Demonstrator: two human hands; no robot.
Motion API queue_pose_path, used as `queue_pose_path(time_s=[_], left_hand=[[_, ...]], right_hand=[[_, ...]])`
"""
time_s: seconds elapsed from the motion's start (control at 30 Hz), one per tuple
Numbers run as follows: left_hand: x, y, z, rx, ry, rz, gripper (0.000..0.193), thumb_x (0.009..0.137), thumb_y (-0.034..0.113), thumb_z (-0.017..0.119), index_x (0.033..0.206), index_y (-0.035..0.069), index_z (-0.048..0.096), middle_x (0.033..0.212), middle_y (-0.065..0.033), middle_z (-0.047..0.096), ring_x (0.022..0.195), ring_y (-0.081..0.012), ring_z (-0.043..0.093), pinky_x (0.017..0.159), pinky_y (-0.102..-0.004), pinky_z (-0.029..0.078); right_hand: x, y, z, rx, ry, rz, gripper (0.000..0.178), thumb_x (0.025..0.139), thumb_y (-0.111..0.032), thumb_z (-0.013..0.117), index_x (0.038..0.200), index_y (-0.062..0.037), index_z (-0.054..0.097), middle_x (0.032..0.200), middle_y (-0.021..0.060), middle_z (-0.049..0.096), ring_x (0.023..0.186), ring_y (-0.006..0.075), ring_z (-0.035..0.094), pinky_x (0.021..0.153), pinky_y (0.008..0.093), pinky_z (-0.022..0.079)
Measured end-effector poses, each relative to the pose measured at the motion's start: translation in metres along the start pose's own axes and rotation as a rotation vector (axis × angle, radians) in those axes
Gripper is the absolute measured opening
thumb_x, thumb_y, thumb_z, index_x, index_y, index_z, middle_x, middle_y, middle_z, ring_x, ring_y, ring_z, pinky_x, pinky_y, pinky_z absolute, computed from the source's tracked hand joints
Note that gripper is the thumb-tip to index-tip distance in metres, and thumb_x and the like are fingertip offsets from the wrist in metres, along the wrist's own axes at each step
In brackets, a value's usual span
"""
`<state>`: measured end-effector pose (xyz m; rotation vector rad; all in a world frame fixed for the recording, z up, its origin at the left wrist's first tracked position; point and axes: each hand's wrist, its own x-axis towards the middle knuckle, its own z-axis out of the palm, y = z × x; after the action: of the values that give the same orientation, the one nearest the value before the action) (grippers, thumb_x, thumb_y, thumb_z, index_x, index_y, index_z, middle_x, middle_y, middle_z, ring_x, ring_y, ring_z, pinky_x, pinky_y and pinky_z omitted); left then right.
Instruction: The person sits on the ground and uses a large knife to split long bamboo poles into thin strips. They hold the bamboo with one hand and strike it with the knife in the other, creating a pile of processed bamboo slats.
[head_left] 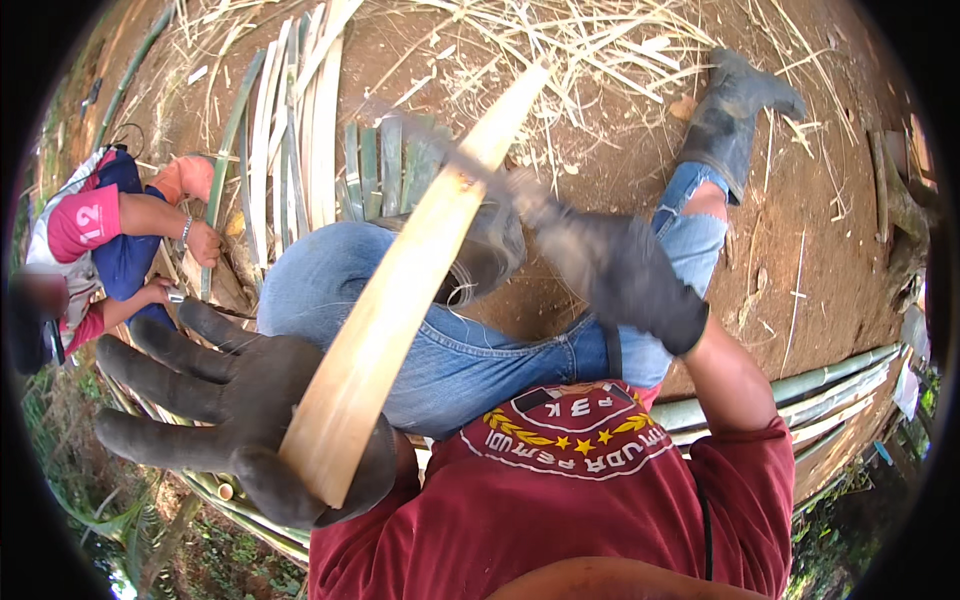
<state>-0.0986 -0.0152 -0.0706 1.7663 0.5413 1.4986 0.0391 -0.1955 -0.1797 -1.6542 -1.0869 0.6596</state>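
Two gloved hands work: left hand [240,410] fingers splayed, steadying the bamboo slat [400,300]; right hand [610,270] fisted around a blurred blade, best stroked away from the knee.

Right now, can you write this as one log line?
left hand: open, bracing bamboo strip | right hand: gripping knife | knife: against strip | ground: bamboo shavings

Pale, smooth bamboo strip [400,290]; dark, matt cloth gloves [230,400].
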Motion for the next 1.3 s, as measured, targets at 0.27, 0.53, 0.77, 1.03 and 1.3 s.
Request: queue_pose_path(time_s=[0.27,0.53,0.77,1.03,1.3], left_hand=[[0.008,0.007,-0.004,0.059,0.044,-0.078,0.084,0.090,0.052,0.052,0.154,0.017,0.011,0.157,-0.0206,0.017,0.143,-0.0382,0.024,0.118,-0.0559,0.016],[0.008,0.005,0.005,0.115,0.001,-0.143,0.096,0.085,0.062,0.056,0.155,0.017,0.008,0.158,-0.0202,0.015,0.144,-0.0391,0.020,0.119,-0.0546,0.011],[0.004,0.002,0.007,0.302,0.039,-0.130,0.084,0.090,0.061,0.046,0.152,0.012,0.018,0.151,-0.0177,0.031,0.139,-0.0361,0.033,0.117,-0.0563,0.023],[0.010,0.004,0.015,0.121,0.074,-0.229,0.094,0.087,0.060,0.053,0.153,0.009,0.011,0.157,-0.0204,0.019,0.144,-0.0319,0.025,0.120,-0.0459,0.023],[0.003,0.003,-0.006,-0.059,-0.087,-0.104,0.090,0.087,0.047,0.060,0.155,0.016,0.010,0.159,-0.0205,0.014,0.145,-0.0360,0.019,0.120,-0.0546,0.010]], right_hand=[[0.026,0.006,-0.008,-0.214,-0.188,0.142,0.026,0.088,-0.027,0.063,0.113,-0.0198,0.065,0.063,0.0065,0.058,0.051,0.0237,0.061,0.045,0.0362,0.048],[0.016,-0.013,0.009,-0.129,-0.068,-0.113,0.023,0.090,-0.022,0.062,0.111,-0.0133,0.063,0.070,0.0080,0.058,0.059,0.0230,0.060,0.047,0.0378,0.046],[0.026,-0.041,-0.011,-0.223,-0.267,-0.235,0.043,0.095,-0.026,0.055,0.137,-0.0293,0.050,0.097,0.0121,0.069,0.064,0.0217,0.067,0.056,0.0322,0.055],[0.028,-0.030,0.007,-0.089,-0.056,-0.256,0.062,0.082,-0.030,0.071,0.141,-0.0224,0.051,0.079,0.0067,0.065,0.061,0.0236,0.064,0.052,0.0386,0.050],[0.028,-0.039,0.012,-0.103,-0.101,0.108,0.017,0.091,-0.017,0.058,0.107,-0.0133,0.064,0.066,0.0055,0.053,0.059,0.0172,0.058,0.054,0.0309,0.050]])
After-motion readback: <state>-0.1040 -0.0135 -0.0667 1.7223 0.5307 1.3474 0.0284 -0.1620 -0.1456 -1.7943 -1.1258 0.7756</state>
